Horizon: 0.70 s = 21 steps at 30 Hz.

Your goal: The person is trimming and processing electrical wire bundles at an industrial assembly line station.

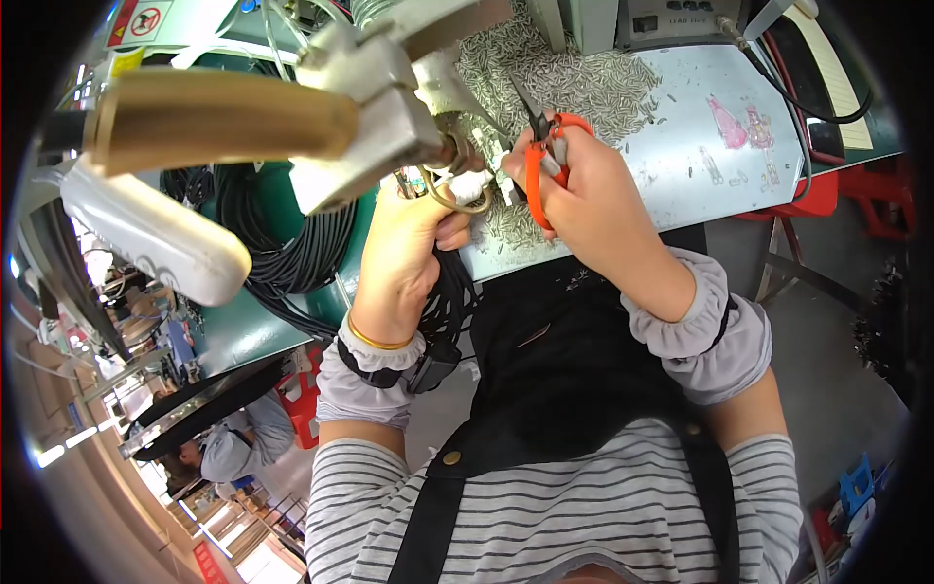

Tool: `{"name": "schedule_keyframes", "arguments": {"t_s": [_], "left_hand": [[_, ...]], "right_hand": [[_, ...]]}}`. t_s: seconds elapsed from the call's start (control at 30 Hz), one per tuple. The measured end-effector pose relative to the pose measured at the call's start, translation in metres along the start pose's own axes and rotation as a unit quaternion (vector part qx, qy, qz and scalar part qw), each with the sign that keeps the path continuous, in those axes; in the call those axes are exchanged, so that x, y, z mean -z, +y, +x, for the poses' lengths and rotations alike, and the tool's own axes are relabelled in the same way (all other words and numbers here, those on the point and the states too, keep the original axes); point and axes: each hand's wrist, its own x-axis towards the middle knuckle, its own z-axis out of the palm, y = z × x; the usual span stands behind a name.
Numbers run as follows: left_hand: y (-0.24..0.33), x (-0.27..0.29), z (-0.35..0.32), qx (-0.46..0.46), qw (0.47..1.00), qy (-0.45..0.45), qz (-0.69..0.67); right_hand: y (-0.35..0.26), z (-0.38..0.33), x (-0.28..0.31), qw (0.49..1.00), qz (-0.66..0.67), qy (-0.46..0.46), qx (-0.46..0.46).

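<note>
left hand [413,243] pinches cable end at brass ring [457,200] under press head [379,117]. right hand [584,200] grips orange snips [545,156], blades near-closed at wire tip. advice: hold wire taut, cut square, keep fingers clear of blades. black cable coil [263,234] lies on green bench [243,331].

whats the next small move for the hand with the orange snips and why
Probably ease the right hand left so the orange snips close on the wire loop. The left hand holds that loop just beside the blades, which already point toward it above the pile of cut bits.
</note>
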Motion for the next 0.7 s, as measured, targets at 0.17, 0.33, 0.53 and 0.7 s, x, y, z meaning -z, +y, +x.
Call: {"name": "schedule_keyframes", "arguments": {"t_s": [0.17, 0.33, 0.53, 0.7], "left_hand": [[-0.008, 0.007, -0.002, -0.029, 0.999, -0.025, -0.032], [-0.006, 0.008, -0.002, -0.026, 0.998, -0.034, -0.046], [0.001, -0.003, -0.006, -0.002, 1.000, 0.003, 0.030], [-0.004, -0.009, -0.029, 0.019, 0.999, 0.019, -0.040]], "right_hand": [[0.001, 0.000, 0.000, 1.000, -0.014, 0.001, 0.013], [-0.005, 0.000, 0.000, 1.000, 0.016, -0.009, -0.012], [-0.003, -0.003, -0.002, 0.999, 0.029, 0.012, 0.002], [-0.022, -0.023, 0.005, 0.989, 0.133, -0.026, -0.057]]}}
